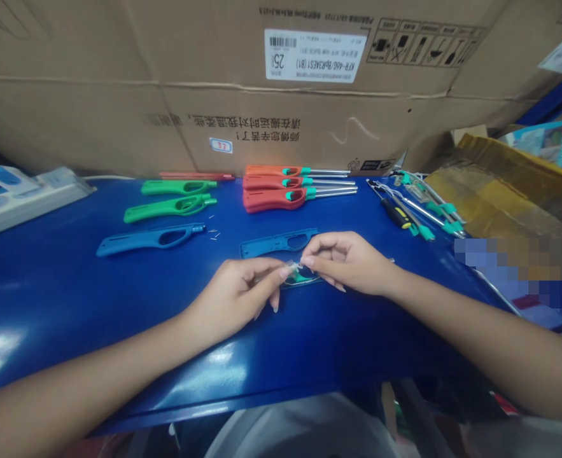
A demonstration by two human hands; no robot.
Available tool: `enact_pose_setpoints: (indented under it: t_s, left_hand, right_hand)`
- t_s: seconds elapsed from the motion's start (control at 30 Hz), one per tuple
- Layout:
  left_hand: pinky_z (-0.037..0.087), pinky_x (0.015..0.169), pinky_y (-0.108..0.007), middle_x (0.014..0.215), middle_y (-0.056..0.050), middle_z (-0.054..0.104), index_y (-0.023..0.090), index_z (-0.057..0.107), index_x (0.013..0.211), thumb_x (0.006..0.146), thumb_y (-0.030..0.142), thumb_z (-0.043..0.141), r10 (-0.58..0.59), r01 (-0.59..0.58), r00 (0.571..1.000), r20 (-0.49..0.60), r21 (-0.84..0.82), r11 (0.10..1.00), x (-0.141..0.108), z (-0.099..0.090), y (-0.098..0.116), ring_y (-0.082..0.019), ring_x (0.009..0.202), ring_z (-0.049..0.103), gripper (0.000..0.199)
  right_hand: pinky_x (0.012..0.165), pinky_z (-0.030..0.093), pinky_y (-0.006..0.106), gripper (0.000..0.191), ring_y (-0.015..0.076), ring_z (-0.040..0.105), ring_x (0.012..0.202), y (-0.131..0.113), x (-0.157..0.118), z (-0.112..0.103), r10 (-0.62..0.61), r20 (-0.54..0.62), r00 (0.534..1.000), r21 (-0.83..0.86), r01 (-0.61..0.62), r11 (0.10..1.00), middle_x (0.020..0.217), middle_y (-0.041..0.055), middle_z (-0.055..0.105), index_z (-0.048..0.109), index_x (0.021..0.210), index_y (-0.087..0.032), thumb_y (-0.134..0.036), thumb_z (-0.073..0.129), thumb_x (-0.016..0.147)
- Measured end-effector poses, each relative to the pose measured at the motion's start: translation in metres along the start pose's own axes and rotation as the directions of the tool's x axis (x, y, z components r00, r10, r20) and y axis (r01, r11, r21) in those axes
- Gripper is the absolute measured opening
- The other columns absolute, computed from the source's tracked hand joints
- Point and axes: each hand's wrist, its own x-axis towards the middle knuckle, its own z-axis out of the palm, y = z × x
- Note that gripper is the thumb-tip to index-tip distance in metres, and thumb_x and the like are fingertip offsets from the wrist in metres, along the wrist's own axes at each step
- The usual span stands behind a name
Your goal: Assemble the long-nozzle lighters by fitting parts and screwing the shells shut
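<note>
My left hand (242,289) is closed around a small clear plastic lighter part (289,268) with its thumb and fingers. Facing it, my right hand (350,261) pinches the end of a thin white wire (300,263) against that part. Just below the fingertips is a green trigger piece (302,278) in a blue lighter shell half, mostly hidden by my hands. Another blue lighter shell half (261,247) lies directly behind them, its inner side up. A thin pale wire curves along the lower edge of the part between my hands.
Orange and red long-nosed lighters (275,200) lie at the back. Green shells (163,210) and a blue shell (140,243) lie left, beside tiny metal pins (214,236). A screwdriver (396,213) and metal-tube assemblies (426,210) lie right. A power strip (32,202) and cardboard box (204,57) border the table.
</note>
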Motion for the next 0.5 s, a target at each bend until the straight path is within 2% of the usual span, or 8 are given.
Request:
enact_pose_setpoints:
  t_s: [0.2, 0.4, 0.5]
  left_hand:
    - [0.035, 0.043, -0.015, 0.061, 0.003, 0.064, 0.015, 0.067, 0.074, 0.100, 0.043, 0.054, 0.023, -0.023, 0.999, -0.023, -0.013, 1.000, 0.0001, 0.0026, -0.0018, -0.004, 0.043, 0.045, 0.040]
    - [0.035, 0.043, -0.016, 0.060, 0.004, 0.064, 0.015, 0.070, 0.084, 0.100, 0.042, 0.053, 0.011, -0.012, 1.000, -0.015, -0.055, 0.998, -0.0001, 0.0003, -0.0009, -0.005, 0.042, 0.044, 0.036]
    - [0.036, 0.045, -0.016, 0.058, 0.003, 0.063, 0.015, 0.068, 0.080, 0.101, 0.045, 0.051, -0.003, 0.003, 1.000, -0.011, -0.026, 1.000, -0.0005, -0.0016, -0.0012, -0.005, 0.043, 0.045, 0.041]
  right_hand:
    - [0.035, 0.035, 0.016, 0.037, 0.0046, 0.043, 0.039, 0.0026, -0.0016, 0.0025, -0.024, 0.005, 1.000, -0.018, 0.024, 1.000, 0.051, -0.0071, 0.053, 0.064, 0.087, -0.015, -0.049, 0.077, 0.082]
    - [0.036, 0.037, 0.016, 0.036, 0.0050, 0.044, 0.039, 0.0018, -0.0015, 0.0029, -0.030, -0.004, 1.000, 0.005, 0.030, 1.000, 0.051, -0.0075, 0.052, 0.062, 0.087, -0.016, -0.049, 0.075, 0.084]
    - [0.036, 0.036, 0.015, 0.037, 0.0042, 0.044, 0.039, -0.0009, -0.0014, 0.0024, -0.051, 0.015, 0.999, 0.034, 0.050, 0.998, 0.054, -0.0077, 0.053, 0.062, 0.089, -0.015, -0.048, 0.077, 0.083]
